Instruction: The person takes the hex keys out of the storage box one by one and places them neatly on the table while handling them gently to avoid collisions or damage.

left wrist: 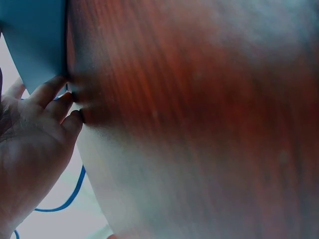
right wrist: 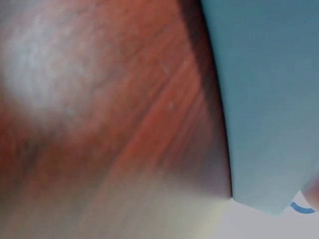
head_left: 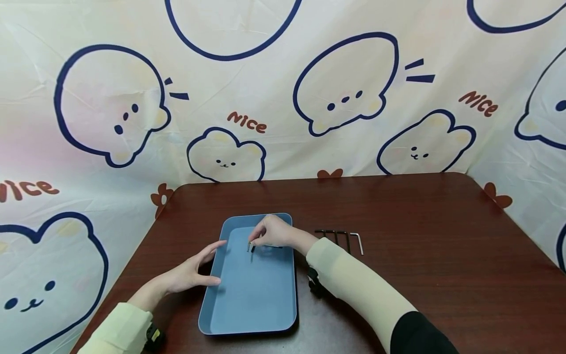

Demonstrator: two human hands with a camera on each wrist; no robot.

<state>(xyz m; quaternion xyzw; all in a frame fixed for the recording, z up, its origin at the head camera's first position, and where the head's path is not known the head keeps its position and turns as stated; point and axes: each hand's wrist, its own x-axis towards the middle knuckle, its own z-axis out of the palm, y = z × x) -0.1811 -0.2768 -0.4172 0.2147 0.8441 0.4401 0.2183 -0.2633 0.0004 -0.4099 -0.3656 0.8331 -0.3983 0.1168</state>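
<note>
A blue rectangular tray (head_left: pixel 252 305) lies lengthwise on the table. My left hand (head_left: pixel 190 273) is at its left rim, thumb and fingers spread along the edge. In the left wrist view, that hand (left wrist: pixel 35 134) has its fingertips against the tray's side (left wrist: pixel 40 40). Over the tray's far half, my right hand (head_left: pixel 274 232) pinches a small, thin metal piece (head_left: pixel 248 246), apparently a hex key; its full shape is hidden by the fingers. A thin rod (head_left: pixel 274 246) shows just below that hand. The right wrist view catches mostly the tray's side (right wrist: pixel 264 99).
Right of the tray, several black hex keys (head_left: pixel 336 232) lie in a row, partly behind my right forearm. A silver hex key (head_left: pixel 359 243) ends the row. The dark wood table (head_left: pixel 420 236) meets a patterned cloth backdrop (head_left: pixel 283 98) at its far edge.
</note>
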